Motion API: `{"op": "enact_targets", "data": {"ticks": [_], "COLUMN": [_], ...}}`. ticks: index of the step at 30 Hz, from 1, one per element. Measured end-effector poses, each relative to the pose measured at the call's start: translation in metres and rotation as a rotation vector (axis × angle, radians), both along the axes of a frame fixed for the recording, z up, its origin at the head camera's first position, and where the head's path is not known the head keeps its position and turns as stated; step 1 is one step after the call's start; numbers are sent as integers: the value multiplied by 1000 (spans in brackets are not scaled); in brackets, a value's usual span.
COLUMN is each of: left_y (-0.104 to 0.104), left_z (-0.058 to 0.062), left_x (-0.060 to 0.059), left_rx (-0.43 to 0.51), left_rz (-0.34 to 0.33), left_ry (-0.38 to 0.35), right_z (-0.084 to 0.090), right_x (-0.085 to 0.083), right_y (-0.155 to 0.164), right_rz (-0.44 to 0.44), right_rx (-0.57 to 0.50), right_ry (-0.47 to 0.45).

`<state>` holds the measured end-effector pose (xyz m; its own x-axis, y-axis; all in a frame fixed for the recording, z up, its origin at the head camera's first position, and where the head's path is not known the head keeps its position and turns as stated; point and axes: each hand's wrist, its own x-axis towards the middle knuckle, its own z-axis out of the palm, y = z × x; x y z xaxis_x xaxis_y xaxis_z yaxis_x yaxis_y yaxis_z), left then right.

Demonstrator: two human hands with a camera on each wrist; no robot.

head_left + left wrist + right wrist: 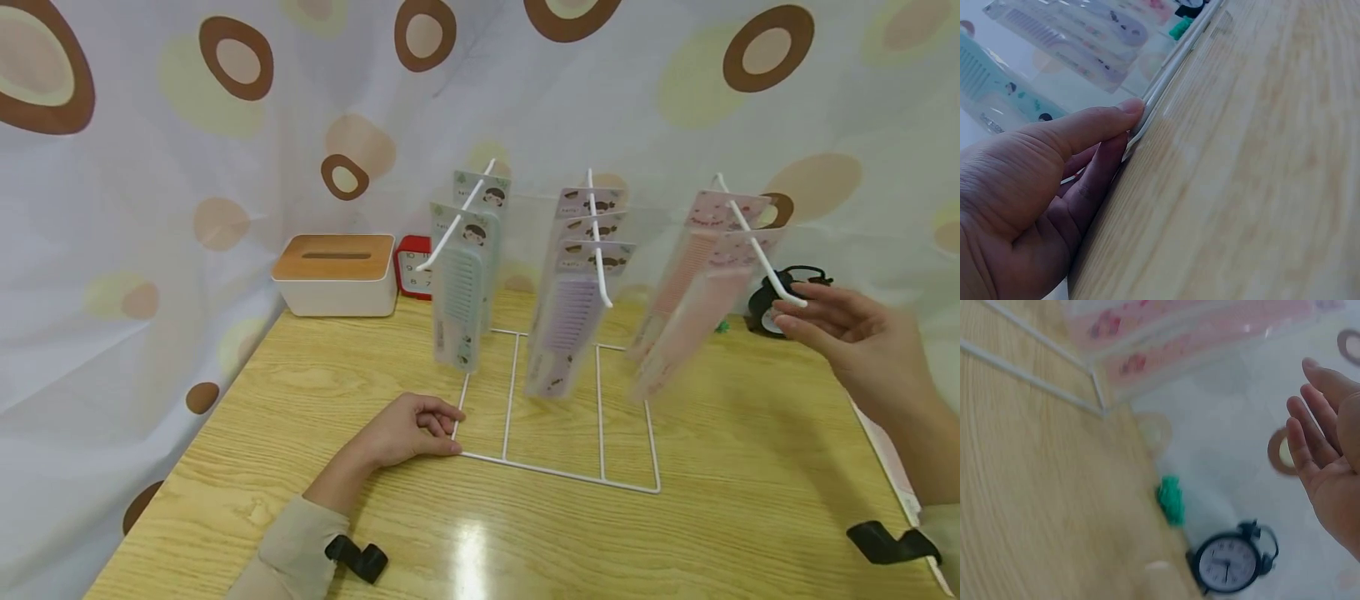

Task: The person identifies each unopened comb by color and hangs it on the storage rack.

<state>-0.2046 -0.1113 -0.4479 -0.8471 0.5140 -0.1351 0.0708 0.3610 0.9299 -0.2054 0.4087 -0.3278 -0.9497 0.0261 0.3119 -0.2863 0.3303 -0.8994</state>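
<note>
Left hand (408, 429) pinching rack base (558, 472), right hand (855, 337) spread beside pink combs (693, 287), black clock (1232, 562) behind

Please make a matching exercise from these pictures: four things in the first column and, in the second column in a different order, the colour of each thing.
Things:
1. combs on the left hook
2. combs on the middle hook
3. combs on the right hook
4. alarm clock

Colours:
A. pink
B. black rim with a white face
C. pale green
D. lilac

Right pairs: 1-C, 2-D, 3-A, 4-B.

The left hand rests at the corner of the white wire stand; the right hand is open near the tip of the right hook.
</note>
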Motion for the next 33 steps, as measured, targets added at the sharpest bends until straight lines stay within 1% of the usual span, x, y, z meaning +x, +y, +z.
{"op": "enact_targets", "data": {"ticks": [2,4,6,13,16,20,22,23,26,28,30,32,33], "left_y": [-1,-1,-1,-2,-2,-2,-1,-1,0,0,0,0,0], "left_z": [0,0,0,0,-1,-2,-2,-2,-2,-2,-2,-2,-1], "left_x": [0,0,0,0,-1,-1,-1,-2,-2,-2,-1,-1,-1], "left_rx": [3,3,-1,-2,-6,-13,-12,-12,-12,-12,-11,-10,-10], "left_rz": [2,2,1,-5,-5,-1,0,0,-1,-1,-1,0,-1], "left_ry": [-2,-4,-5,-8,-9,-11,-12,-13,-13,-14,-15,-16,-16], "right_z": [-10,-21,-31,-70,-90,-117,-126,-130,-138,-140,-140,-138,-135], "right_x": [0,1,2,9,11,14,17,19,23,26,29,31,31], "right_y": [13,26,39,81,101,124,133,136,143,147,149,151,151], "right_rz": [-53,-88,-114,-171,-208,-256,-286,-300,-339,-344,-355,-372,-385], "right_rx": [121,190,228,260,303,420,478,499,483,438,425,467,497], "right_ry": [-23,-54,-81,-147,-176,-220,-244,-250,-239,-196,-159,-163,-182]}}
